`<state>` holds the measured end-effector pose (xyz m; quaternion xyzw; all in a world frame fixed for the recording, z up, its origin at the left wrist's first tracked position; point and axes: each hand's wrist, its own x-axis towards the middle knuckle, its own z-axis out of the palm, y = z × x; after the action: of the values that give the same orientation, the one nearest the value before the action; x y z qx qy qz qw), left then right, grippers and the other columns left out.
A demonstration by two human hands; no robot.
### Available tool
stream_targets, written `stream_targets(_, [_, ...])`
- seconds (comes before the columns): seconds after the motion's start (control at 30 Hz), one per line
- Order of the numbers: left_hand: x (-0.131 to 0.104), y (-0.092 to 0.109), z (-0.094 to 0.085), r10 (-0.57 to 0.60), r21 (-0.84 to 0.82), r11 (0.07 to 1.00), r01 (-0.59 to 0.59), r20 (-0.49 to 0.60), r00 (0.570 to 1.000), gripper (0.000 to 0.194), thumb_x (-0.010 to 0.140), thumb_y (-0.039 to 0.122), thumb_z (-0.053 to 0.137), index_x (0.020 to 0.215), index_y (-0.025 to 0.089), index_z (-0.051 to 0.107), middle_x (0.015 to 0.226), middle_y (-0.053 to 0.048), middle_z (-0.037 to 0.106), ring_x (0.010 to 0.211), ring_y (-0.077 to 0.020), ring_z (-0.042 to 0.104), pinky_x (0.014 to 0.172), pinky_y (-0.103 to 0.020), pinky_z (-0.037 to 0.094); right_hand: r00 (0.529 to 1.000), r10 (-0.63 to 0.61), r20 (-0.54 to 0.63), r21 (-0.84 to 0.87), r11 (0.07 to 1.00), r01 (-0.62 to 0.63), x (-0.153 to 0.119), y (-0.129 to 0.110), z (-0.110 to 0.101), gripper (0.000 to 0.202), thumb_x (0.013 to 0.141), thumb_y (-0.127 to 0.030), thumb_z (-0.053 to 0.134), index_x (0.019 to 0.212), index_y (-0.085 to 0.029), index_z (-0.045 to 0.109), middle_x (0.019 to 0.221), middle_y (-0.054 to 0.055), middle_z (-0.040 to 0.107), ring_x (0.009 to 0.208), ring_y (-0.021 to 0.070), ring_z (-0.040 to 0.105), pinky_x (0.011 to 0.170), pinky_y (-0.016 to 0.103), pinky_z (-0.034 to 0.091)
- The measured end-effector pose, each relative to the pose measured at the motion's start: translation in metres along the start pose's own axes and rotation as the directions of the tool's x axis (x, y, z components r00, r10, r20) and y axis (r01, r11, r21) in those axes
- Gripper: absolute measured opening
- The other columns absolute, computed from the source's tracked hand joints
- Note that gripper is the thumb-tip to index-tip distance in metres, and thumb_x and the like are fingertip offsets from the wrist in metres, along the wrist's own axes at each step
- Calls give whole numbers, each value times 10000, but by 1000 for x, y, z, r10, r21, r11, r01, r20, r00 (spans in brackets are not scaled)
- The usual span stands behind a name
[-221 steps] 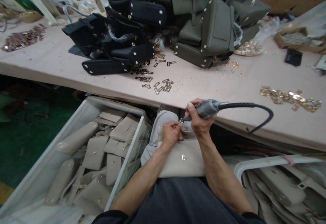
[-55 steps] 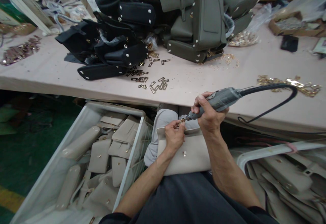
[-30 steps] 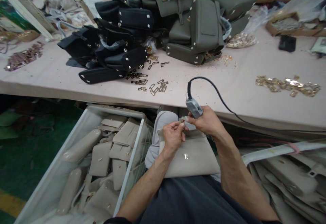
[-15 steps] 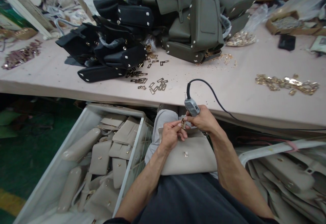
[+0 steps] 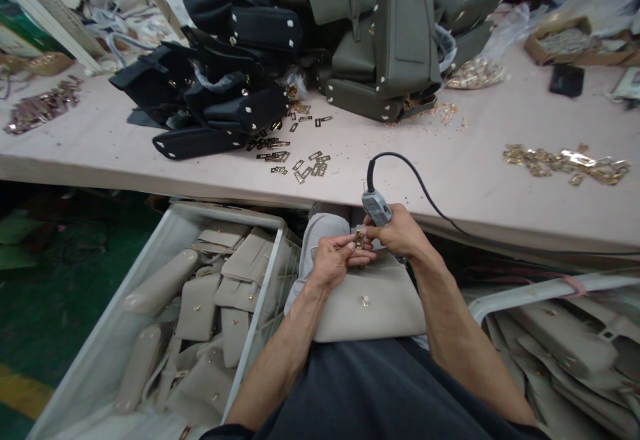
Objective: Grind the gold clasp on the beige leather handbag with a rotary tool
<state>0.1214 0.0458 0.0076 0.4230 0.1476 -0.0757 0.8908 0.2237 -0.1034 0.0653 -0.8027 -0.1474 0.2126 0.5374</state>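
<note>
A small gold metal piece point(image 5: 359, 238) is pinched in the fingertips of my left hand point(image 5: 334, 260), and the fingers of my right hand touch it too. My right hand point(image 5: 400, 232) is wrapped round a grey corded tool point(image 5: 376, 207), whose black cable point(image 5: 415, 175) loops up and away to the right. Under both hands a light grey bag piece point(image 5: 370, 313) lies across my lap, with a small metal fitting point(image 5: 365, 301) on it. The tool's lower end is hidden by my right hand.
Dark bags point(image 5: 265, 30) and olive bags point(image 5: 407, 40) are piled on the table point(image 5: 450, 187). Flat metal frames point(image 5: 315, 168) and gold pieces point(image 5: 565, 163) lie on it. A white crate point(image 5: 173, 227) of grey bag pieces stands left, another container point(image 5: 530, 293) right.
The fingers of my left hand have shifted slightly around the metal piece, and its lower fingers now reach further right. The tool stays in my right hand.
</note>
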Motion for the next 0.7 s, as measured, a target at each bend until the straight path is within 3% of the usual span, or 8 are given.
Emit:
stream_targets(0.5, [4, -10, 11, 78, 124, 990, -64, -107, 991, 603, 733, 533, 883, 1032, 26, 749, 826, -170, 735, 655, -272, 752, 542, -263, 610, 1000, 11, -3, -9, 1000, -11, 0, 5, -3, 151, 731, -265, 756, 805, -147, 698, 688, 35, 689, 617, 203, 665, 528, 241, 467])
stream_targets(0.7, [4, -10, 10, 121, 167, 980, -106, -84, 989, 575, 759, 543, 864, 994, 29, 760, 795, -154, 730, 535, -229, 711, 432, -229, 565, 997, 0, 81, 24, 1000, -2, 0, 8, -5, 139, 765, -262, 738, 820, -139, 704, 672, 31, 679, 568, 176, 621, 498, 228, 443])
